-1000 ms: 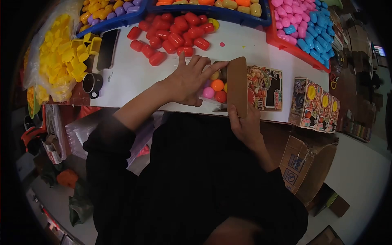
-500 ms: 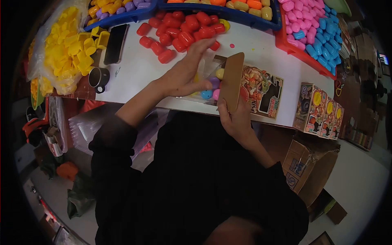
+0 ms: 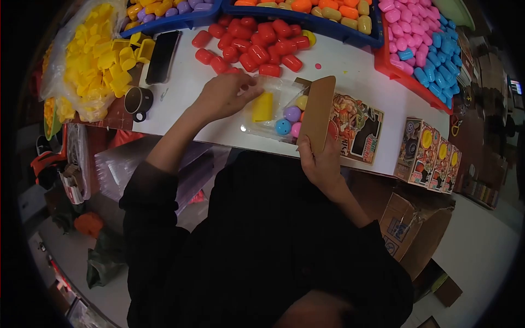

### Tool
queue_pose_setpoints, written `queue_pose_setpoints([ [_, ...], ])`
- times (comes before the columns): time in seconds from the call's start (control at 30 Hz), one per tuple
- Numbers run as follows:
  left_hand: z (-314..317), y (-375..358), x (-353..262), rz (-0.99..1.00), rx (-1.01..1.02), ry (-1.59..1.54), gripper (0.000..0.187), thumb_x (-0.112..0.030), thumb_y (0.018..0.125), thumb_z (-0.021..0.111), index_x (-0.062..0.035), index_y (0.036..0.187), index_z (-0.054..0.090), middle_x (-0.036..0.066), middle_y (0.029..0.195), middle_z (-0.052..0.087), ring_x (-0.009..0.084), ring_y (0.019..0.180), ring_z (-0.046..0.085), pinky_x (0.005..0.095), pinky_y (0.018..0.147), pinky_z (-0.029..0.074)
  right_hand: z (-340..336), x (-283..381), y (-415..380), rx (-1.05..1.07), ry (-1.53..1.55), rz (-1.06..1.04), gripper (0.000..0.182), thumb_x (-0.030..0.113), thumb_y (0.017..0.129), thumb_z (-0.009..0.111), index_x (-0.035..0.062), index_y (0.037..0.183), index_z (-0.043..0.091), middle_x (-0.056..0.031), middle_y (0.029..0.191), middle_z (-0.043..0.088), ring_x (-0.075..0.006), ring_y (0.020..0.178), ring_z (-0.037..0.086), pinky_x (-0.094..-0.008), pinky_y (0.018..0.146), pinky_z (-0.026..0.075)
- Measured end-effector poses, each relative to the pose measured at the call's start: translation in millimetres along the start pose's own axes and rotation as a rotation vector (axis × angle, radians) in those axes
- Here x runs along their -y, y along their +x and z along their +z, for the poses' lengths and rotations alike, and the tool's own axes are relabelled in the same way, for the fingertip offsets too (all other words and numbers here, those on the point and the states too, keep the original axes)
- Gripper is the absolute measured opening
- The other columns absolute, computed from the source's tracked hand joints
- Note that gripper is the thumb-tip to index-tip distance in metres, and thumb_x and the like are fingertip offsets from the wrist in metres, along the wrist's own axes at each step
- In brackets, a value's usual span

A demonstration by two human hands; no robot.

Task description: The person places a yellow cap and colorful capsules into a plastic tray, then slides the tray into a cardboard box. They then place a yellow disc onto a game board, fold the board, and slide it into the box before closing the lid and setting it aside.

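My left hand hovers at the upper left edge of a clear plastic bag, fingers loosely bent and apart, holding nothing I can see. In the bag lie a yellow block-like piece and several small balls, among them a blue ball and a purple ball. With thumb and fingers, my right hand grips the lower end of an upright brown flap of a printed cardboard box. The flap partly covers the bag's right end.
Red capsules lie loose behind the bag. Blue trays and a red tray of capsules line the back. To the left are yellow pieces, a phone and a dark cup. Printed boxes stand at right.
My left hand has drawn back left from over the bag, uncovering the yellow piece and the balls. My right hand stays on the flap. The whole view has shifted slightly.
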State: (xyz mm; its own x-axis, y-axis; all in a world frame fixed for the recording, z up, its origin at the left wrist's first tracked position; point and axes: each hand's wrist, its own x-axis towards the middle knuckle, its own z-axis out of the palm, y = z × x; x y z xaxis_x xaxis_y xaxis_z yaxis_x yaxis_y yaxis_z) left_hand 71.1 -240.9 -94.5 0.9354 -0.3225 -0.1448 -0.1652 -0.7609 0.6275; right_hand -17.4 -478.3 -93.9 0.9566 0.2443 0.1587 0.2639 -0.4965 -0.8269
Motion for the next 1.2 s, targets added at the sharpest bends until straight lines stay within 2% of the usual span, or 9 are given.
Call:
queue_pose_setpoints([
  [0.07,4.4,5.4,-16.6,-0.2,0.098,0.126,0.036,-0.041,0.082,0.061,-0.0083,0.097,0.066,0.01,0.086,0.066,0.0236,0.079,0.064,0.0353,0.07,0.049,0.9,0.6,0.6,-0.001,-0.007,0.001,0.015,0.003,0.079,0.053,-0.0016,0.093,0.052,-0.018,0.081,0.054,-0.0338,0.066,0.059,-0.0409,0.056,0.048],
  [0.17,10.7,7.6,-27.4,-0.286,0.095,0.141,0.033,-0.037,0.083,0.063,-0.0054,0.094,0.065,0.011,0.081,0.064,0.0223,0.074,0.062,0.0323,0.064,0.048,1.1,-0.1,1.2,-0.002,-0.024,0.004,0.015,0.003,0.079,0.053,-0.0018,0.093,0.052,-0.0181,0.082,0.055,-0.0342,0.066,0.059,-0.0411,0.056,0.048],
  [0.4,27.8,6.0,-8.8,-0.26,-0.038,-0.224,0.039,-0.045,0.079,0.063,-0.0073,0.088,0.066,0.008,0.074,0.066,0.0208,0.071,0.064,0.0338,0.062,0.049,2.8,-2.8,2.8,-0.02,-0.026,-0.025,0.017,0.002,0.078,0.053,-0.0028,0.095,0.052,-0.0181,0.081,0.055,-0.0344,0.065,0.059,-0.0409,0.056,0.048],
  [0.5,32.8,10.6,-7.7,-0.315,-0.042,-0.201,0.035,-0.038,0.079,0.066,-0.0036,0.086,0.065,0.008,0.07,0.064,0.0175,0.069,0.063,0.0312,0.062,0.048,2.8,-3.2,3.2,-0.025,-0.033,-0.048,0.018,0.002,0.078,0.053,-0.0029,0.095,0.052,-0.0182,0.082,0.055,-0.0344,0.065,0.059,-0.0406,0.056,0.048],
  [0.67,17.0,3.1,-16.3,-0.323,0.024,-0.729,0.012,-0.012,0.078,0.068,-0.0014,0.081,0.062,0.005,0.081,0.062,0.0108,0.072,0.056,0.024,0.069,0.046,2.8,-3.4,2.0,-0.05,-0.004,-0.045,0.019,0.002,0.078,0.053,-0.0027,0.096,0.052,-0.0184,0.083,0.054,-0.0344,0.065,0.059,-0.0403,0.056,0.048],
  [0.87,-7.8,-11.8,-3.0,-0.263,0.369,-0.598,0.014,-0.012,0.08,0.067,-0.0011,0.089,0.065,0.003,0.086,0.058,0.0125,0.085,0.056,0.0254,0.079,0.044,2.9,-3.1,2.5,-0.055,0.004,-0.061,0.018,0.002,0.077,0.053,-0.0021,0.095,0.051,-0.0187,0.083,0.054,-0.0345,0.066,0.059,-0.0403,0.056,0.049],
  [0.97,-7.1,-10.6,3.6,-0.101,0.372,-0.443,0.016,-0.017,0.081,0.067,-0.0026,0.089,0.066,0.003,0.091,0.056,0.014,0.09,0.054,0.0271,0.082,0.043,3.0,-2.0,2.6,-0.076,0.001,-0.074,0.018,0.002,0.077,0.053,-0.0017,0.095,0.05,-0.0184,0.084,0.054,-0.0345,0.065,0.059,-0.0403,0.055,0.049],
  [1.1,-12.7,3.0,-4.2,-0.12,0.349,-0.406,0.019,-0.021,0.08,0.068,-0.0034,0.087,0.067,0.004,0.096,0.055,0.0151,0.092,0.053,0.029,0.083,0.042,4.1,-3.1,2.3,-0.074,0.02,-0.055,0.018,0.002,0.077,0.053,-0.0012,0.095,0.051,-0.0179,0.083,0.054,-0.0344,0.064,0.059,-0.0401,0.054,0.049],
  [1.2,-17.2,8.4,-7.9,-0.027,0.489,-0.211,0.017,-0.02,0.079,0.069,-0.0032,0.085,0.068,0.005,0.097,0.054,0.0152,0.093,0.053,0.0285,0.084,0.041,4.5,-3.6,3.1,-0.077,0.021,-0.069,0.017,0.002,0.077,0.053,-0.0011,0.094,0.051,-0.0178,0.082,0.054,-0.0344,0.064,0.059,-0.0401,0.054,0.049],
])
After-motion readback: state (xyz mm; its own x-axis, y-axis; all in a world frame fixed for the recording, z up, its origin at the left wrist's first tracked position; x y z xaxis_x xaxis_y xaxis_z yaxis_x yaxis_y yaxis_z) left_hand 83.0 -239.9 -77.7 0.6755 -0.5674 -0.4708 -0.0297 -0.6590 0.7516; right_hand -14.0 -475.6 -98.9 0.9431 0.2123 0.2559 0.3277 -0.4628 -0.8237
